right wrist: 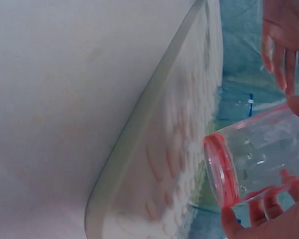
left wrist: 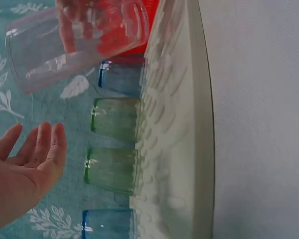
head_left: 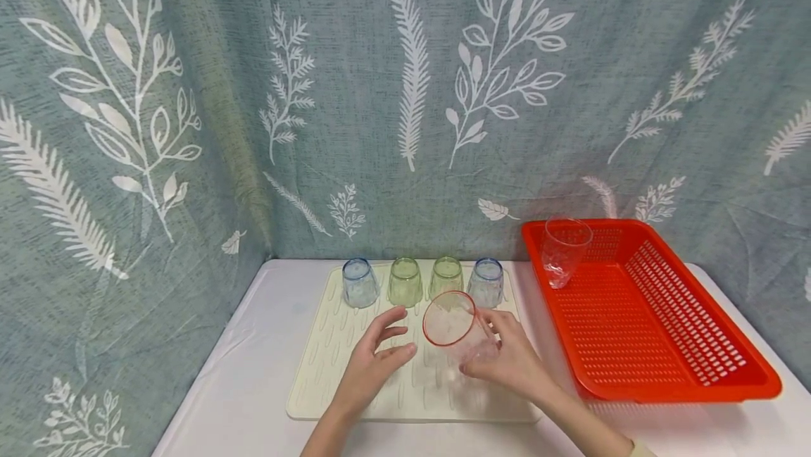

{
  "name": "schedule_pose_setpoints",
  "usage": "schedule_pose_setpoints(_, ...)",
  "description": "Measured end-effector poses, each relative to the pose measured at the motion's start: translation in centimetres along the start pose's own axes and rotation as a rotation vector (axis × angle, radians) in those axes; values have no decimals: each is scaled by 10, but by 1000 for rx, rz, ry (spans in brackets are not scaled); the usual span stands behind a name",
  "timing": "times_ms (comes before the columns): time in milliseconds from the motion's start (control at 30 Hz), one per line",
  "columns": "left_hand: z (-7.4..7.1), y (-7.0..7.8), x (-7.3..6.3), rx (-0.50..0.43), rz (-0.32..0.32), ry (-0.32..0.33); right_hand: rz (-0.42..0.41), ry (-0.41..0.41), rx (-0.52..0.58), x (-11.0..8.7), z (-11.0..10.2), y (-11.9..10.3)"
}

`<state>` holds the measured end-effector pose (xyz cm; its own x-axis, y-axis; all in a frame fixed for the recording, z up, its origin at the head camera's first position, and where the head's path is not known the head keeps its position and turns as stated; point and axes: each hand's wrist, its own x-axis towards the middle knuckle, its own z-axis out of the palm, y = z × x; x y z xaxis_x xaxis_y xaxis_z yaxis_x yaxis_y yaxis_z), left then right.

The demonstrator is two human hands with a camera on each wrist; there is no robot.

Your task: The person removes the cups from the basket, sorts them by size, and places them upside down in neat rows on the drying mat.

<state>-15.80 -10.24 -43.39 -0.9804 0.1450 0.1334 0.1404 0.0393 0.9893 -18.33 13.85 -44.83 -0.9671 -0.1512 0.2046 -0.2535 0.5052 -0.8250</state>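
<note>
My right hand (head_left: 512, 358) grips a clear drinking glass (head_left: 475, 346) with a red-tinted rim, tilted above the cream drying mat (head_left: 317, 383). Its mouth faces up and left in the head view; in the right wrist view, fingers and thumb wrap around the glass (right wrist: 261, 157). Left of it, my left hand (head_left: 374, 367) hovers over the mat with fingers loosely extended, apart from the glass. The left wrist view shows that palm (left wrist: 25, 174) holding nothing. Along the mat's back stand two green glasses (head_left: 405, 288) between two blue ones (head_left: 360, 288), all upside down.
A red perforated plastic basket (head_left: 633, 390) sits on the right of the white table (head_left: 241, 372). Another clear glass (head_left: 562, 256) leans in its far left corner. A patterned green-blue curtain (head_left: 355, 126) hangs behind the table and along its sides.
</note>
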Motion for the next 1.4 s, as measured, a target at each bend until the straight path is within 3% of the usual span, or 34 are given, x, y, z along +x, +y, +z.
schedule_pose_setpoints(500, 21, 1, 1, 296, 98, -42, -261, -17, -325, -10, 5, -7)
schedule_pose_setpoints(767, 24, -1, 1, 358, 149, -53, -349, -3, -381, -13, 6, -9)
schedule_pose_setpoints(933, 23, -3, 2, 297, 132, -12, -364, 4, -347, -14, 6, -7)
schedule_pose_setpoints(1100, 18, -6, 3, 163, 60, 29, -349, 7, -238, -13, 4, -5)
schedule_pose_setpoints(1267, 15, -9, 4, 94, 9, 61, -235, 15, -69, -9, -1, -5)
schedule_pose_setpoints(1400, 12, -12, 5, 13, -24, 81, -85, -5, 111, -6, -4, -5)
